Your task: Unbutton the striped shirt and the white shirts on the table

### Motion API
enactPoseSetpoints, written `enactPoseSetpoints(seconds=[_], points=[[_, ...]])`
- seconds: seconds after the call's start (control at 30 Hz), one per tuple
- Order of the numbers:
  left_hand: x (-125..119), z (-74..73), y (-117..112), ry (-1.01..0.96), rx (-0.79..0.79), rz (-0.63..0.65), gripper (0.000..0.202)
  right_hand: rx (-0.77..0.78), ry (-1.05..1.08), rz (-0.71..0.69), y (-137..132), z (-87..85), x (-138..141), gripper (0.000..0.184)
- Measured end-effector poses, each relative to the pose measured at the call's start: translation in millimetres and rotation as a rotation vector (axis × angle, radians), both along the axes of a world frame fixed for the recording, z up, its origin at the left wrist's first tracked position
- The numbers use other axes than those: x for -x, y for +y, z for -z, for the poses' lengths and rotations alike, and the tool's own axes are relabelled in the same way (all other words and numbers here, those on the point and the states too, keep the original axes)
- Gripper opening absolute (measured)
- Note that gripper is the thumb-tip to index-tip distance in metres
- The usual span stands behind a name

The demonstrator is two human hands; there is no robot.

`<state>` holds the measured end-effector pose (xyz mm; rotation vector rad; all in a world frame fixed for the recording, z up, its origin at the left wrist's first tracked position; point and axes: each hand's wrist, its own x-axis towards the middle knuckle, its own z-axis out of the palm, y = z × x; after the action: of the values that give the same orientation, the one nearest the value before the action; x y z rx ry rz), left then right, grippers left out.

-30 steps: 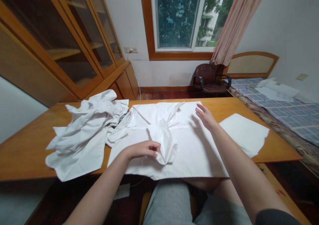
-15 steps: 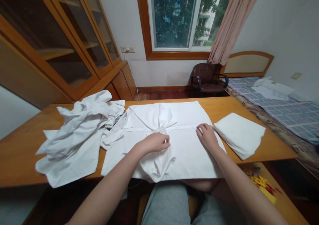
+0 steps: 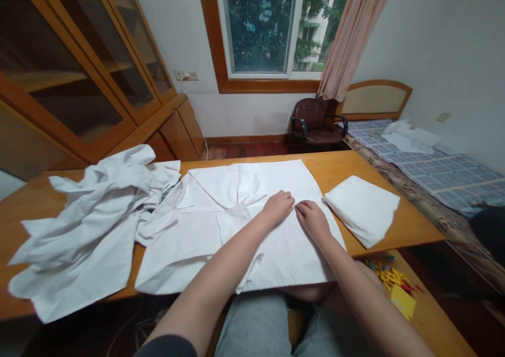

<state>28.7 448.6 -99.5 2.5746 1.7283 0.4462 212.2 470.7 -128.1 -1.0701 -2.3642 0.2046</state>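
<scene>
At left in the frame a crumpled white pile (image 3: 90, 215) lies on the table (image 3: 414, 228), its edge up against the white garment (image 3: 284, 257) spread across the centre. The left hand (image 3: 279, 207) and, just beside it, the right hand (image 3: 314, 220) rest on that garment, right of the frame's centre, fingers curled in close to a seam (image 3: 197, 210) that runs sideways through it; whether either grip has cloth pinched in it, I cannot tell. This step would likely go best with the fingertips kept near each other, the seam drawn straight between them with light pressure, and the loose folds under the left forearm smoothed so they don't drag. Farther right, a folded white cloth (image 3: 363, 209) lies close to the garment's right side. The table is wooden, its near edge partly covered by the garment. Around it, left to right: a glass-fronted cabinet (image 3: 74, 46) at upper left, a window (image 3: 256, 25) at top centre, a dark chair (image 3: 311, 115) below a pink curtain (image 3: 355, 36), and a bed (image 3: 453, 178) with a checked cover at right.
</scene>
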Motion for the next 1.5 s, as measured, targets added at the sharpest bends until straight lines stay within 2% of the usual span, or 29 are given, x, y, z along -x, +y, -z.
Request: enactPoseSetpoints(seconds=[0.17, 0.33, 0.53, 0.63, 0.77, 0.93, 1.0, 1.1, 1.23, 1.5], points=[[-3.7, 13.7, 12.4, 0.051, -0.052, -0.006, 0.014, -0.020, -0.022, 0.030, -8.3, -3.8, 3.3, 0.031], [4.8, 16.1, 9.3, 0.028, -0.054, 0.022, 0.018, -0.036, -0.059, 0.075, -12.9, -4.0, 4.1, 0.030], [21.4, 19.6, 0.2, 0.026, -0.078, -0.017, 0.017, 0.001, -0.014, -0.021, -13.2, -2.1, 15.5, 0.034], [30.3, 22.4, -2.4, -0.120, -0.065, -0.124, 0.015, 0.011, 0.035, -0.040, -11.7, -4.4, 26.7, 0.032], [43.0, 22.8, -3.9, -0.448, 0.064, -0.288, 0.013, 0.002, 0.060, 0.008, -7.3, -8.1, 43.3, 0.029], [60.3, 21.9, -11.4, -0.805, 0.209, -0.305, 0.017, 0.076, 0.173, -0.001, -2.0, -8.0, 66.2, 0.021], [65.5, 21.9, -15.6, -0.885, 0.233, -0.311, 0.017, 0.133, 0.231, -0.017, -1.4, -5.7, 73.3, 0.018], [70.2, 21.7, -20.6, -0.889, 0.256, -0.296, 0.018, 0.223, 0.289, -0.042, -2.4, -1.0, 78.4, 0.016], [71.0, 20.9, -23.1, -0.788, 0.257, -0.290, 0.016, 0.292, 0.340, -0.038, -5.9, 3.0, 76.9, 0.011], [66.9, 20.6, -18.1, -0.638, 0.141, -0.231, 0.012, 0.257, 0.351, -0.072, -6.2, 4.4, 76.4, 0.009]])
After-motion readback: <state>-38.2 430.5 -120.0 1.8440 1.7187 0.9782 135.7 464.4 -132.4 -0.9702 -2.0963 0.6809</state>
